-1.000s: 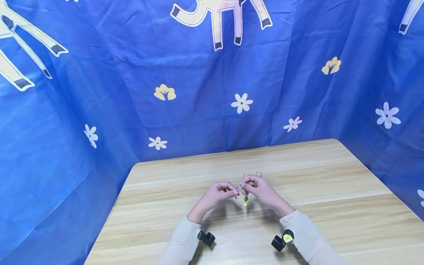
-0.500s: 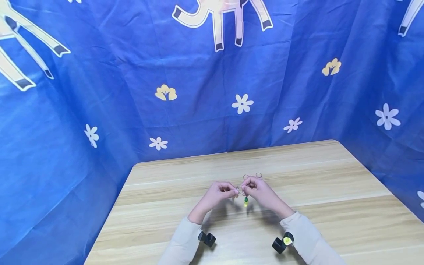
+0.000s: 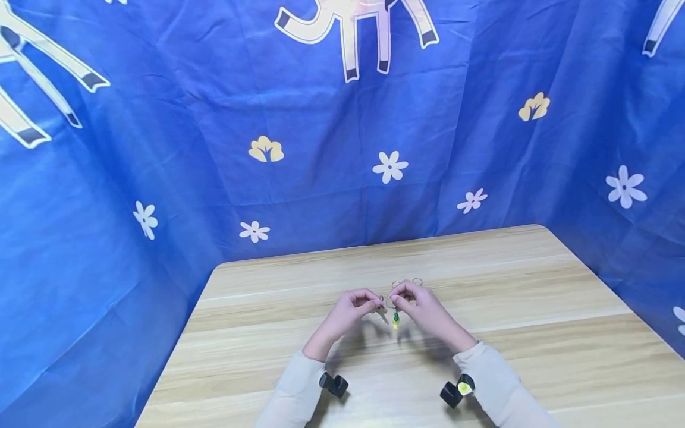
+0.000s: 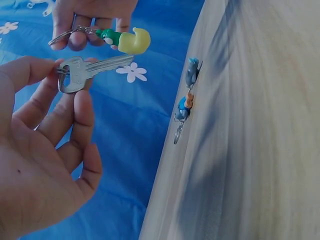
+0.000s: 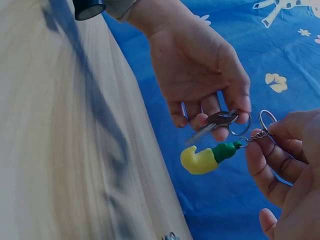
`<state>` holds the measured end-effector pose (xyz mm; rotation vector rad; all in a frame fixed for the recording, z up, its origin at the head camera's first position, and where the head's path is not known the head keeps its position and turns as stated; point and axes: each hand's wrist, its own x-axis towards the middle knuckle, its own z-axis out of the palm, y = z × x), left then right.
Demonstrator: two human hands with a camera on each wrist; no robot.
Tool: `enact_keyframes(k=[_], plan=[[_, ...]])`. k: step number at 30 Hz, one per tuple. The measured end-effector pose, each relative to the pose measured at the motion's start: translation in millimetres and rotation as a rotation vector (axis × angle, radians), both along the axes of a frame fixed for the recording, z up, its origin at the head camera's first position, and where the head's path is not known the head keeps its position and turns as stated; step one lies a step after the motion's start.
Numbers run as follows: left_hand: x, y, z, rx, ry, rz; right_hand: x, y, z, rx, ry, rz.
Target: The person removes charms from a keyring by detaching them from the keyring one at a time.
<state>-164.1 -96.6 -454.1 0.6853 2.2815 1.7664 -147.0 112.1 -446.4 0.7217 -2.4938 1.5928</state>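
Observation:
In the head view both hands are close together above the table's middle. My left hand (image 3: 353, 312) pinches a silver key (image 4: 77, 74) by its head, with a metal ring (image 5: 240, 125) at its fingertips; the blade points away from the palm. Between thumb and fingers, my right hand (image 3: 423, 306) holds the split ring of a keychain (image 5: 267, 118). From its short chain hangs a green and yellow figure (image 5: 205, 157), seen as a small charm in the head view. The two rings look apart in the right wrist view.
Behind the right hand, thin metal rings (image 3: 418, 282) show on the wood-grain table (image 3: 267, 356). The left wrist view has blue-grey figure keychains (image 4: 183, 107) lying there, one with an orange part. A blue patterned cloth (image 3: 321, 196) hangs around the table's back and sides.
The key in my left hand has swung from pointing nearly straight down to pointing down and right. The left fingers have risen slightly, and both hands keep their hold.

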Motion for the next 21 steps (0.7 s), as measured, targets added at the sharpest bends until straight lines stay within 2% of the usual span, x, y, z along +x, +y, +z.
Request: enact_keyframes(k=[3, 11, 16, 21], plan=[[-2.8, 1, 1.1, -0.011, 0.018, 0.025, -3.5, 6, 1.5, 0.0, -0.015, -0.008], [-15.7, -1, 3.2, -0.252, 0.214, 0.128, -15.7, 21, -0.8, 0.036, -0.03, 0.007], [-25.5, -6, 6.2, -0.347, 0.233, 0.153, -26.4, 22, -4.9, 0.098, -0.027, 0.006], [-37.0, -12, 5.9, -0.424, 0.217, 0.134, -38.7, 18, -8.5, 0.122, -0.071, 0.039]])
